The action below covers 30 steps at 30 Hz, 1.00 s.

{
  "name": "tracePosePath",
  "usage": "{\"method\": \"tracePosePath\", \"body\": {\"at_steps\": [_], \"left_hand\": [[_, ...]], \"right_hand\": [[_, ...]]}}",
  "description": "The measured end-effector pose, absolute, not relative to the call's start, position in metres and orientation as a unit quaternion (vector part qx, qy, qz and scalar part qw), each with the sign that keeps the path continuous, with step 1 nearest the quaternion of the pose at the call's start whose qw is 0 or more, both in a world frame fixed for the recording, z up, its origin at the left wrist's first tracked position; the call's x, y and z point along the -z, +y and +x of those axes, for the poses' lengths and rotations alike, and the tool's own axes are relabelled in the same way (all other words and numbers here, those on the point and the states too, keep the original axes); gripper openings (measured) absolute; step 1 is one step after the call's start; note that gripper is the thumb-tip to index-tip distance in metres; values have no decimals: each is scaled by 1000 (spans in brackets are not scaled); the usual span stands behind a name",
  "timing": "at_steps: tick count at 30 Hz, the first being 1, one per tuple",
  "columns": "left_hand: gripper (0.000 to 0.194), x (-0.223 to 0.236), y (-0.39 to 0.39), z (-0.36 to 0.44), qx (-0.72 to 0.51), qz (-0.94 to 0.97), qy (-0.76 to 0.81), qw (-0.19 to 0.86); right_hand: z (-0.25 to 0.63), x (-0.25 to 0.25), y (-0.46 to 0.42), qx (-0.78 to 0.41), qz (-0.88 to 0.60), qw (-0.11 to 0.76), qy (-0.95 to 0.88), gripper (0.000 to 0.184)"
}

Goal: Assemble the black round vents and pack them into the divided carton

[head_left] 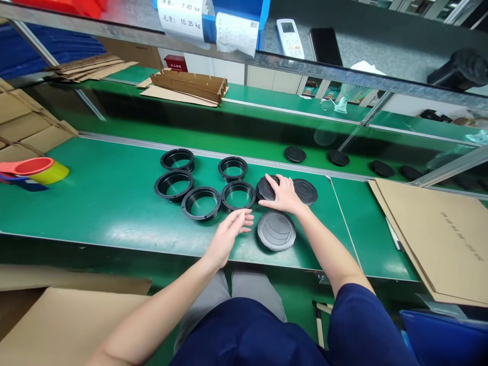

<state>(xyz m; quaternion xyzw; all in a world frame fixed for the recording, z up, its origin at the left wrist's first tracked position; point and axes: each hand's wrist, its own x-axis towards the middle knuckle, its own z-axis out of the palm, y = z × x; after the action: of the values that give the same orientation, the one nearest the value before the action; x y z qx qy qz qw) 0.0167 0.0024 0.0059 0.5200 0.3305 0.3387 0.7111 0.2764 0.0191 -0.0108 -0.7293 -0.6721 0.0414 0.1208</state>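
Observation:
My right hand (282, 195) is curled over a round black lid (264, 189), with the thumb at its near edge and the fingers at its far edge. Another black lid (306, 192) lies flat just right of that hand. A round grey lid (276, 231) with curved lines on its face sits nearer to me. My left hand (230, 230) is open beside the black rings, holding nothing, its fingers pointing right. Closest to it is a black flanged ring (249, 189); a second black ring (201, 217) and several more stand on the green table (114, 203).
Cardboard sheets (438, 234) lie at the right, and cardboard dividers (26, 122) at the left near red and yellow scoops (49, 170). A metal shelf (229, 48) crosses above the bench. Several black discs (338, 158) show beyond the table's back rail.

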Motion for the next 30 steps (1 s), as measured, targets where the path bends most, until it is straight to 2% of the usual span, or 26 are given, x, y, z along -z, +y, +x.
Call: {"method": "tracePosePath", "body": {"at_steps": [3,6,9,11,16,18,21,25,30], "left_hand": [[43,3,3,15,-342,543,349,683],[39,13,2,15,-337,564,354,665],[33,20,-1,14,-349,604,348,626],[27,26,-3,15,-371,647,329,579],[18,45,-1,18,-376,744,259,488],[17,52,1,19,-365,761,246,477],[16,60,5,20,-361,773,236,465],[16,63,8,20,-376,783,220,444],[18,66,7,18,-375,777,219,456]], "right_hand": [[285,12,20,-40,-743,72,-664,108],[295,-5,26,-72,-748,69,-656,92],[299,-21,37,-42,-724,182,-664,70],[295,-18,44,-14,-722,238,-649,66],[288,13,71,-106,-730,131,-663,77],[308,12,90,-142,-749,200,-615,71],[362,-10,120,-141,-832,350,-406,54],[418,-34,143,-157,-873,416,-202,39],[408,-34,169,-265,-788,539,-137,24]]}}
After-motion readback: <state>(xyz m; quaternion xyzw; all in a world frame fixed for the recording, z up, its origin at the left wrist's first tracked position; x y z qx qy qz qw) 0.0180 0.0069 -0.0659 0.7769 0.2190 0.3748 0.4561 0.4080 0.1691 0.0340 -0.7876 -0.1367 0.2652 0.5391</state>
